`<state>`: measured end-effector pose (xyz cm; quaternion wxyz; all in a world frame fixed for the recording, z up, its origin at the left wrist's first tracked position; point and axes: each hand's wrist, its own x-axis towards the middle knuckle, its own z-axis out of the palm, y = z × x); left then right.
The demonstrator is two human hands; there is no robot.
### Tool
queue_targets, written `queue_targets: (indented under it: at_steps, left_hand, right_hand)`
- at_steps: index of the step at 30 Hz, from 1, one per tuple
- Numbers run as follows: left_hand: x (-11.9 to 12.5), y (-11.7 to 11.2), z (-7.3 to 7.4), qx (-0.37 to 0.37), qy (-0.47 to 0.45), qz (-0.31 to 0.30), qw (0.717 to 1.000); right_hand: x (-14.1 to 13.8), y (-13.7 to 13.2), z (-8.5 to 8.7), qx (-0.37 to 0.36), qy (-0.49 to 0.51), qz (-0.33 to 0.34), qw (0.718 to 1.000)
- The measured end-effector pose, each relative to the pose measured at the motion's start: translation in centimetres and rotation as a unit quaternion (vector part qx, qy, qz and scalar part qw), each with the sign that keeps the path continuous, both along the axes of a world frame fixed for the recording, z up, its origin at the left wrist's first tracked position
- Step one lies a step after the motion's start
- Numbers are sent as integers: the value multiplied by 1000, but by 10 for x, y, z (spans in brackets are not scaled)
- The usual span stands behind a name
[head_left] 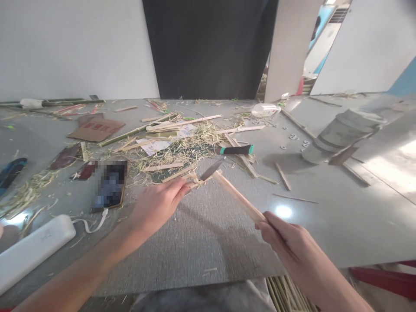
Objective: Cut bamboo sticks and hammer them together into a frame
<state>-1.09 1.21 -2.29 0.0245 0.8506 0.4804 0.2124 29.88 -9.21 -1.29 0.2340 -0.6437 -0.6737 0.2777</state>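
Observation:
My right hand (286, 240) is closed on the near end of a pale bamboo stick (238, 197) that slants up and left over a grey mat (201, 242). My left hand (159, 203) pinches thin split slivers (195, 181) at the stick's far end. A knife with a black and green handle (235, 150) lies just behind, held by neither hand. Its blade (212, 168) points at the split end; whether it touches the stick I cannot tell.
Bamboo shavings and strips (175, 147) litter the table behind the mat. A phone (110, 184) and a white power strip (32, 249) lie at the left, with cardboard (95, 129) further back. A grey roll (341, 132), small washers (294, 138) and a plastic bottle (264, 109) sit at the right.

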Motion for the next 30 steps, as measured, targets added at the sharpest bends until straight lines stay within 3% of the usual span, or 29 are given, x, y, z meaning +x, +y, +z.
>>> queue_targets:
  at_steps: [4,9,14,18,22,26,30]
  left_hand:
    - [-2,2,4,-7,71,18,997]
    - [2,4,9,-24,121,12,992]
    - [4,5,10,-24,139,0,990]
    - [5,4,10,-17,144,-2,989]
    - [8,0,10,-11,146,-7,989]
    - [11,-3,11,-10,160,-2,987]
    - [12,-2,11,-18,163,-8,986]
  right_hand:
    - [10,2,3,77,-77,-8,994]
    - [12,1,3,78,-125,34,989]
    - [13,5,1,116,-123,7,986]
    - [16,9,6,95,-137,40,985]
    - [17,8,7,124,-126,9,984]
    - [17,6,5,87,-133,45,986]
    - [16,4,6,132,-122,-20,984]
